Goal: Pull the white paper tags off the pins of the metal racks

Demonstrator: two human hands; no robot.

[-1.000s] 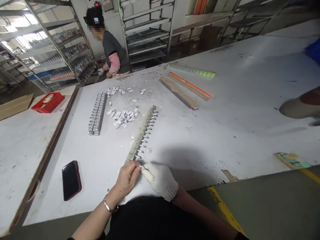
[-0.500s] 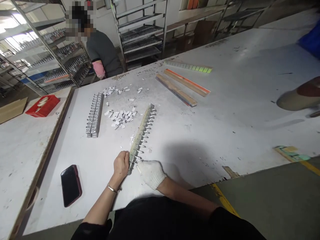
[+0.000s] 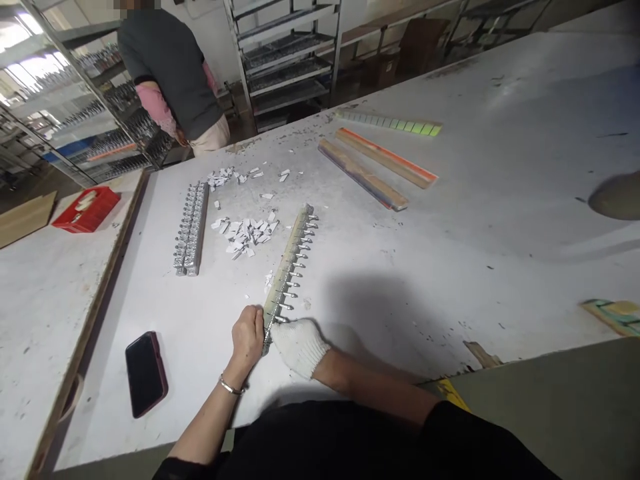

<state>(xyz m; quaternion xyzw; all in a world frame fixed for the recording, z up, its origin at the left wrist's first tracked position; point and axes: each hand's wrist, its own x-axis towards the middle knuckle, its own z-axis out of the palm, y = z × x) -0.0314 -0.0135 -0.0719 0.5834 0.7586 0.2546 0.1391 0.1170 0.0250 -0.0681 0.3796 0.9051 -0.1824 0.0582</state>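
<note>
A long pale bar [image 3: 286, 273] with a row of small metal pieces along its right side lies slanted on the white table [image 3: 400, 240]. My bare left hand [image 3: 248, 335] is wrapped round its near end from the left. Against the right side of that end is my right hand [image 3: 299, 345], in a white knitted glove, fingers bent together; whatever is between the fingertips is hidden. Small white chips [image 3: 247, 235] lie in a pile left of the bar. Two bars with silver pieces [image 3: 191, 230] stand side by side farther left.
A phone [image 3: 146, 375] lies at the front left, a red basket [image 3: 87, 210] on the left table. Flat strips [image 3: 363, 175] lie toward the back. Beyond the far edge a person [image 3: 167, 73] stands near metal racks [image 3: 287, 60].
The person behind the table has risen and turned away. My right hand has moved slightly left, up against the bar. The view has shifted a little.
</note>
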